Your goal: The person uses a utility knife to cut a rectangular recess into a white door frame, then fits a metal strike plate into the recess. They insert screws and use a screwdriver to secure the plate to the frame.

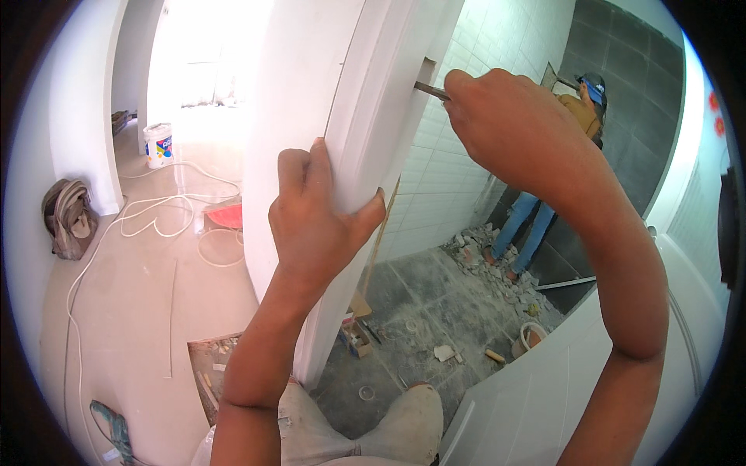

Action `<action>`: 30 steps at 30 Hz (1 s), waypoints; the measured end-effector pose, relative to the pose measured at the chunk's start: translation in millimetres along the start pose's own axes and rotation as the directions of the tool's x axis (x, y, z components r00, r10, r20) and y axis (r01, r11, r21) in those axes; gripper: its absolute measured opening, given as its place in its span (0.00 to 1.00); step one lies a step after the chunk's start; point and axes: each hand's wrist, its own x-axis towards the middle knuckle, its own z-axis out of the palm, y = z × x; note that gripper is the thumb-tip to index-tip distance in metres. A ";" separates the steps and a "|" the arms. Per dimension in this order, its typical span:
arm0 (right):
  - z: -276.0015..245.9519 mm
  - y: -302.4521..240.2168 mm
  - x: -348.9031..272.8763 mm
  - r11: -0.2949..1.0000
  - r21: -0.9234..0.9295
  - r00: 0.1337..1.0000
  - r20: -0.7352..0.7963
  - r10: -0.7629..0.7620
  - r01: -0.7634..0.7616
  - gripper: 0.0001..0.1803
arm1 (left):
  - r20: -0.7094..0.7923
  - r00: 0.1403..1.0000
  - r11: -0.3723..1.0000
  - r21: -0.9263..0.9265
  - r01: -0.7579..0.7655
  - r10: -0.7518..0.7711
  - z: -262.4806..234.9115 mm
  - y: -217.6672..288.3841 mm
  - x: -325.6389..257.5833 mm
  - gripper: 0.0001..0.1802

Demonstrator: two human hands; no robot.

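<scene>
The white door frame [381,101] runs up the middle of the view, and both hands are at it. The left hand [315,210] grasps the door frame partway up, its fingers along the left side and its thumb on the right side. Higher, just right of the door frame, the right hand [517,124] is clenched around a flat metal tool [432,90]. The tool's bare end sticks out from this fist toward the door frame, just below a small notch [428,68] cut in it; whether the tip touches the wood I cannot tell. The tool thus lies above and to the right of the left hand. Farther off, right of the door frame, a co-worker [587,116] in blue jeans stands at a dark tiled wall [637,101], with rubble [497,268] around the feet. Low and to the right of the door frame is a white door [536,380]. Well left of it are a pale cord [183,198], a white bucket [159,147] and a bag [70,221] against the wall.
</scene>
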 end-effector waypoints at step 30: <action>411.5 -355.4 -439.5 -0.727 -0.441 0.093 0.820 -0.565 -0.526 0.03 | 0.953 0.303 0.762 -0.201 0.616 0.007 -87.0 2.9 -199.2 0.16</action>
